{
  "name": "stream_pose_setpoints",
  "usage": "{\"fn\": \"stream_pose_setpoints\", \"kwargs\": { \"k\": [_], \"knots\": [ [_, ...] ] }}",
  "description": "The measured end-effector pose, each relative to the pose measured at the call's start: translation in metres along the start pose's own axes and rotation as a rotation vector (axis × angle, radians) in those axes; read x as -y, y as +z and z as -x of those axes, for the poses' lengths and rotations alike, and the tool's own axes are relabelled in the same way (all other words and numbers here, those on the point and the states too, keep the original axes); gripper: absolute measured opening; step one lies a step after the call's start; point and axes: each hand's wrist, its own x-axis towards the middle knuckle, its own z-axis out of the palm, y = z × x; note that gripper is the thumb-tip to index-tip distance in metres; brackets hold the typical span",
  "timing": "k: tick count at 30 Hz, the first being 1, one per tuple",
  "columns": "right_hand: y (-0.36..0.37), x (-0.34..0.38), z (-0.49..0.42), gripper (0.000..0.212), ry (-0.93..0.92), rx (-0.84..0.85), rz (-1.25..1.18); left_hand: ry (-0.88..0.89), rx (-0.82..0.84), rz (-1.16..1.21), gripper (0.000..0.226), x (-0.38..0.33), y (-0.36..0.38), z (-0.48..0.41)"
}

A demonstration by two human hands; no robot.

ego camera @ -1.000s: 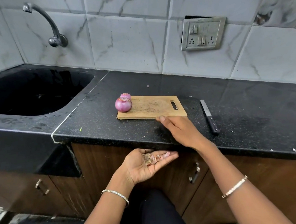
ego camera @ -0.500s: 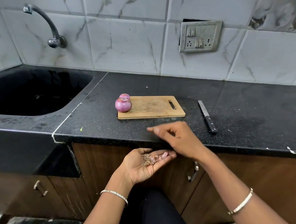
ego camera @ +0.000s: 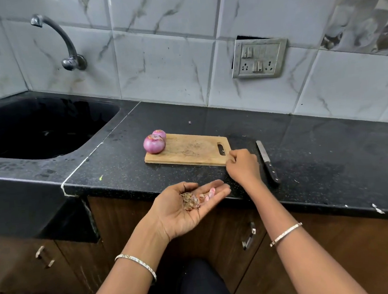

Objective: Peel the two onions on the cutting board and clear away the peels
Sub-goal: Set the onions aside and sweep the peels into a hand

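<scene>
1. Cupping a small heap of peels (ego camera: 190, 200), the left hand (ego camera: 179, 213) lies palm-up, fingers loosely straight, at the worktop (ego camera: 125, 165) edge.
2. Fingers curled, the right hand (ego camera: 242, 165) sits at the near right corner of the cutting board (ego camera: 188, 150); whether it pinches anything is unclear.
3. Both onions (ego camera: 154, 144) sit touching at the board's far left corner.

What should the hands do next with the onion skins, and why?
Probably move the right hand over the left hand and drop in any scrap it has pinched. Its fingers are curled by the cutting board corner, though no scrap shows. The left hand lies palm up with peels in it, and both onions look peeled already.
</scene>
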Motion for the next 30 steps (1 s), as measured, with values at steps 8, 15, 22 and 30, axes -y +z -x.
{"fn": "stream_pose_setpoints", "kwargs": {
  "k": [8, 15, 22, 30],
  "knots": [
    [-0.004, -0.003, 0.0, 0.05, -0.025, 0.0, -0.287, 0.083, -0.091, -0.035, 0.047, -0.009, 0.003, 0.001],
    [-0.017, -0.014, -0.027, 0.048, -0.269, 0.179, 0.21, 0.118, -0.105, -0.038, 0.047, -0.012, 0.01, 0.0],
    [-0.017, -0.013, -0.042, 0.044, -0.397, 0.238, 0.392, 0.11, -0.113, -0.038, 0.046, -0.015, 0.013, -0.003],
    [-0.002, 0.011, -0.039, 0.047, -0.458, 0.271, 0.321, 0.146, -0.093, -0.023, 0.047, -0.023, 0.017, 0.002]
  ]
}}
